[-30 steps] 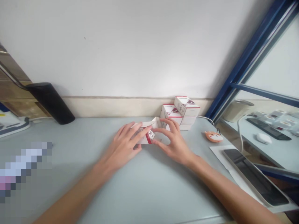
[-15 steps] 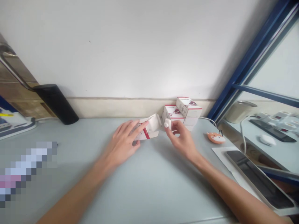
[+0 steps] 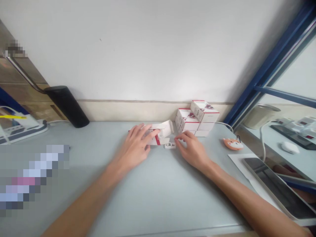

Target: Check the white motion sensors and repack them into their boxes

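Our left hand has its fingers closed on an open white carton with a red stripe, which rests on the bench. A small white plastic piece lies just beside our right hand, its fingers loosely open and empty. Stacked cartons stand beyond, near an orange fox-shaped case.

The only view is taken from a camera worn on the head, aimed forward and down, close over a pale grey worktop, with the bare left hand and right hand framed below a white painted wall.
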A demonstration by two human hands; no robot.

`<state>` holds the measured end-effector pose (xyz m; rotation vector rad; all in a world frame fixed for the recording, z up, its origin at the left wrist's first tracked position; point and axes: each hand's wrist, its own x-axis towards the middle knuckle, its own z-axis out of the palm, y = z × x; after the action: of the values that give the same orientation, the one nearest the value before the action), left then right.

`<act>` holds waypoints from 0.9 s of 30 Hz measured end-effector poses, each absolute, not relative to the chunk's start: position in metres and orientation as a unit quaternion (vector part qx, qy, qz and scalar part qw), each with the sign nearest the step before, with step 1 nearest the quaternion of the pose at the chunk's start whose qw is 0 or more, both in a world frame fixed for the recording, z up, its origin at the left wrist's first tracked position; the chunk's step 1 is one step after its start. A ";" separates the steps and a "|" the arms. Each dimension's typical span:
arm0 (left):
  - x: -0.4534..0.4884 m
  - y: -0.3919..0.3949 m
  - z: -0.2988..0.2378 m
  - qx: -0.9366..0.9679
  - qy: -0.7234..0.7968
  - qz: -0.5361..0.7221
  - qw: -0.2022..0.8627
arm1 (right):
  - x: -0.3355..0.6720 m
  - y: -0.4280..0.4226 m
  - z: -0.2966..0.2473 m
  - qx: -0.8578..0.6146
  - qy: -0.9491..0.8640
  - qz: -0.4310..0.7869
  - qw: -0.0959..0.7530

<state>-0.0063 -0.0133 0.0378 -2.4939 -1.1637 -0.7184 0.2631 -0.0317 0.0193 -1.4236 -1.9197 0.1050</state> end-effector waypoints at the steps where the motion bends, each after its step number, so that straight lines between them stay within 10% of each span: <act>1: -0.005 -0.015 0.038 -0.870 -0.401 -0.246 0.149 | 0.262 -0.034 0.024 -0.542 -0.744 0.037 0.390; 27: 0.001 -0.020 0.035 -0.894 -0.334 -0.251 0.159 | 0.245 -0.049 0.037 -0.357 -0.851 0.125 0.366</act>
<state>0.0010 -0.0202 0.0351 -2.5560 -0.9541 -0.7184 0.2453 -0.0489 0.0371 -0.9166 -2.1871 0.3223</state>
